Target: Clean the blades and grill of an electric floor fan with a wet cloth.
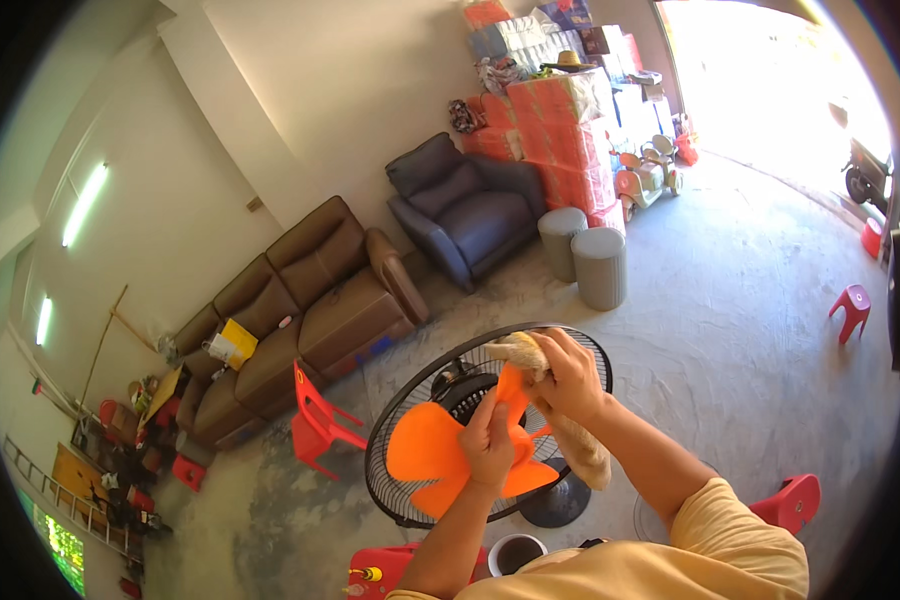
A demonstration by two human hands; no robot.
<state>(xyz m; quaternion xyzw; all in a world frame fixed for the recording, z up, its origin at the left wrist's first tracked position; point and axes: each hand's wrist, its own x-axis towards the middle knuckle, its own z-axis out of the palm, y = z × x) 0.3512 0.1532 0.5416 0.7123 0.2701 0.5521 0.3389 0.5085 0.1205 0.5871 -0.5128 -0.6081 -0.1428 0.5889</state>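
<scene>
An orange fan blade set (425, 441) sits in front of the round black rear grille (381, 480) of a pedestal fan. My left hand (487, 442) pinches one of its upright blades between thumb and fingers. Above it, my right hand (570, 375) presses a tan cloth (583, 450) against the tip of that same blade. One end of the cloth bunches over the blade, and the rest hangs down below my right wrist. The fan's dark motor housing (457, 381) shows behind the blades. Its round black base (559, 504) stands on the floor.
A bucket of dark liquid (519, 555) and a screwdriver with a yellow handle (367, 574), on a red stool (397, 564), are close to me. A red plastic chair (316, 424) stands left of the fan. Beyond are a brown sofa (352, 319), an armchair (472, 217) and grey round stools (600, 270).
</scene>
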